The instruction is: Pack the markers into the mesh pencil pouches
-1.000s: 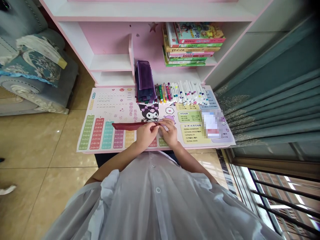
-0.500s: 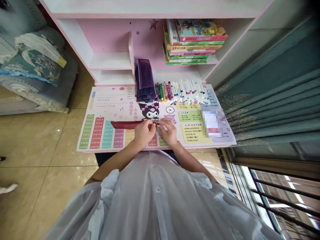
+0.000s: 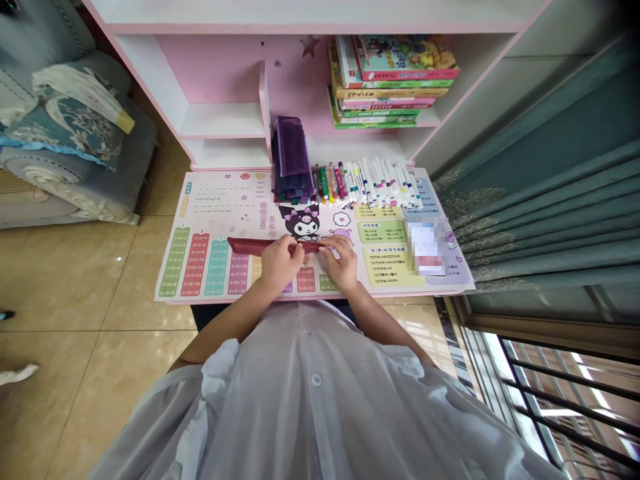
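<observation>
The left hand (image 3: 280,265) pinches the upper edge of a dark red pouch (image 3: 255,245) between thumb and forefinger, its other fingers curled in under the palm. The right hand (image 3: 341,263) has its thumb and fingertips close together at the pouch's right end and seems to grip it there; exactly how the fingertips meet the edge is too small to tell. The pouch lies crosswise under the fingers of both hands, its longer visible part reaching out to the left of the left fingers, over the printed desk mat (image 3: 213,223).

Straight beyond the left fingers is a cartoon figure (image 3: 303,227) on the mat, and behind it a stack of purple pouches (image 3: 293,157). Farther out from the right fingers, just beside that stack, a row of markers (image 3: 380,183) lies side by side, with piled books (image 3: 395,87) on the shelf (image 3: 425,119) behind. Well to the right of the right fingers rests a flat rectangular thing (image 3: 427,247), blurred over.
</observation>
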The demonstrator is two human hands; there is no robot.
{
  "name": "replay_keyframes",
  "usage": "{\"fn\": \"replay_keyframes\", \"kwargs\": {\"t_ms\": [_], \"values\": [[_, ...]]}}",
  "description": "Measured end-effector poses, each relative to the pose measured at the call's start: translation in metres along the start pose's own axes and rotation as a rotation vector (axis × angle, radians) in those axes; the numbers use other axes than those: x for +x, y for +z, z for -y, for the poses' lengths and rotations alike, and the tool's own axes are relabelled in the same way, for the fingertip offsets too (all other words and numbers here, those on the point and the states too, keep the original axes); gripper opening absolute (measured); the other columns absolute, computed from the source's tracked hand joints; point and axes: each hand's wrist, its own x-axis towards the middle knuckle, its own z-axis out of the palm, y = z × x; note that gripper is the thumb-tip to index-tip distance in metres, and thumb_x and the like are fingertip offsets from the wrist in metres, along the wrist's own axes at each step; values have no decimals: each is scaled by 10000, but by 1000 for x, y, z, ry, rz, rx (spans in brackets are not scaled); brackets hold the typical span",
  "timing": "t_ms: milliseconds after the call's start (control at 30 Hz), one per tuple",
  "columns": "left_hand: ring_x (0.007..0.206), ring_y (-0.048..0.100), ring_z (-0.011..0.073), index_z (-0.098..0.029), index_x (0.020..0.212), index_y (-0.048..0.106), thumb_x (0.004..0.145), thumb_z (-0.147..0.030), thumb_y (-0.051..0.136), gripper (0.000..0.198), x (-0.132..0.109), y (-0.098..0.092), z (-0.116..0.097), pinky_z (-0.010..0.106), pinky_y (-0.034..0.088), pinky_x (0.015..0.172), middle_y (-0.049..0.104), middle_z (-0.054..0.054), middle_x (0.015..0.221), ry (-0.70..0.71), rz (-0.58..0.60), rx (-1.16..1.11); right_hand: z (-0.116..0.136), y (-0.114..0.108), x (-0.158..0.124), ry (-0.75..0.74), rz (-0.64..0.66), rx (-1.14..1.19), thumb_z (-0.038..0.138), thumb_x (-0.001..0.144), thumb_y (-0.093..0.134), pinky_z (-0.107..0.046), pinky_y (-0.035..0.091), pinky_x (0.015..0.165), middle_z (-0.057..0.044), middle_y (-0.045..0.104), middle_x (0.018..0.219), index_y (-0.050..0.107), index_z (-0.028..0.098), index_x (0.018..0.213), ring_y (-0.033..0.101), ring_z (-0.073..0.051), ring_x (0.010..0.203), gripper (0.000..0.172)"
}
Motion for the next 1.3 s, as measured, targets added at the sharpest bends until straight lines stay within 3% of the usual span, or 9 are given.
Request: {"fn": "replay_keyframes", "kwargs": {"t_ms": [633,1033,1300], "values": [[658,651,177,-220,717,601,843,-318,557,165,-2,-22,25,290,428,646,704,9,686,-75,-115,9,-3,-5,2,-4,-8,-27,420,956,614,-477,561,896,-54,753,914,726,265,941,665,-251,965,192],[651,658,165,-218,740,628,854,-335,570,174,-6,-24,38,281,453,662,715,6,704,-47,-204,21,-3,-4,3,18,15,-23,434,951,616,-484,549,897,-54,752,903,728,264,930,665,-255,954,204],[676,671,183,-220,763,636,843,-350,588,160,-6,-28,47,294,467,688,724,16,719,-125,-253,41,-3,-7,3,19,4,-10,391,952,623,-485,545,908,-53,745,917,731,275,950,656,-261,968,159]]}}
